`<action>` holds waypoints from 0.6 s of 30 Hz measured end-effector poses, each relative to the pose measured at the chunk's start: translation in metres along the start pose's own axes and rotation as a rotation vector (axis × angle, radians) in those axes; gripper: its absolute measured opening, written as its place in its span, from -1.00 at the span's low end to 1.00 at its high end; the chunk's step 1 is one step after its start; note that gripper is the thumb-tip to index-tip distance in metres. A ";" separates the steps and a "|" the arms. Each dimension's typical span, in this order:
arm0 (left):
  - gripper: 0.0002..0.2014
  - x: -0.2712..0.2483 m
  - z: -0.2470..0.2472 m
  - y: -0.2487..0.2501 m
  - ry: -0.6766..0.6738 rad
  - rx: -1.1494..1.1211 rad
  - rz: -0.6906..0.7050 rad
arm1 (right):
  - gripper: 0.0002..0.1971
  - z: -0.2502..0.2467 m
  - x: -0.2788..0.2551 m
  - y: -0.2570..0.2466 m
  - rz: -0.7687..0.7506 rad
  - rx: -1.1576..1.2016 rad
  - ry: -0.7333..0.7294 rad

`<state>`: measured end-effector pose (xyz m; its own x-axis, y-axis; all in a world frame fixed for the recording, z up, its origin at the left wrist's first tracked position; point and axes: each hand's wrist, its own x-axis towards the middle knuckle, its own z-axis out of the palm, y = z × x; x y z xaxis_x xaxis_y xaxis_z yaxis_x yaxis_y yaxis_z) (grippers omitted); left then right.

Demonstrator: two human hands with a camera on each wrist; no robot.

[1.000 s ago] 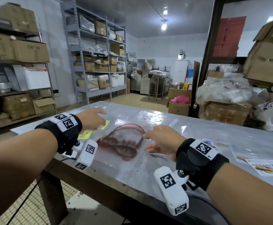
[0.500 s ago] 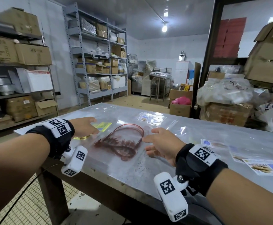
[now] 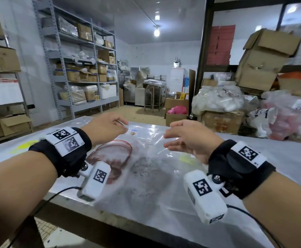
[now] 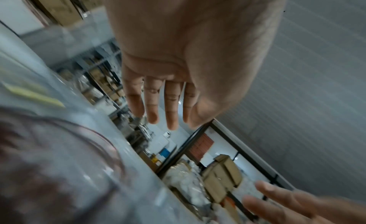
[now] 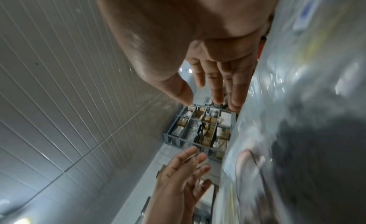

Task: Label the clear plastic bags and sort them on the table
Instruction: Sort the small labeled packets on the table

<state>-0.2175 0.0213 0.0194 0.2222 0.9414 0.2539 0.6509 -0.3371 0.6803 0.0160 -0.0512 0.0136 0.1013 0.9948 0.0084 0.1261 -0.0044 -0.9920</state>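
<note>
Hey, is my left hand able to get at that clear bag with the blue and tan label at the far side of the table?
Probably yes. The left hand hangs open and empty above the table, just short of the labelled clear bag, with nothing between them.

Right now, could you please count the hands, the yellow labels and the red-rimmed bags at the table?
Hands: 2, left hand and right hand
Yellow labels: 2
Red-rimmed bag: 1
Total: 5
</note>
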 end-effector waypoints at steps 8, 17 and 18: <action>-0.93 0.028 0.110 0.093 -0.132 -0.363 0.016 | -0.85 -0.131 -0.014 0.004 -0.011 -0.217 0.204; -0.89 0.045 0.191 0.139 -0.236 -0.609 -0.103 | -0.20 -0.187 -0.003 0.051 0.208 -0.984 0.028; -0.88 0.046 0.196 0.140 -0.246 -0.619 -0.107 | -0.31 -0.190 0.000 0.054 0.198 -0.954 0.048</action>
<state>0.0264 0.0203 -0.0084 0.3857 0.9213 0.0489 0.1585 -0.1184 0.9802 0.2102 -0.0709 -0.0165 0.2442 0.9621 -0.1215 0.8465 -0.2726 -0.4573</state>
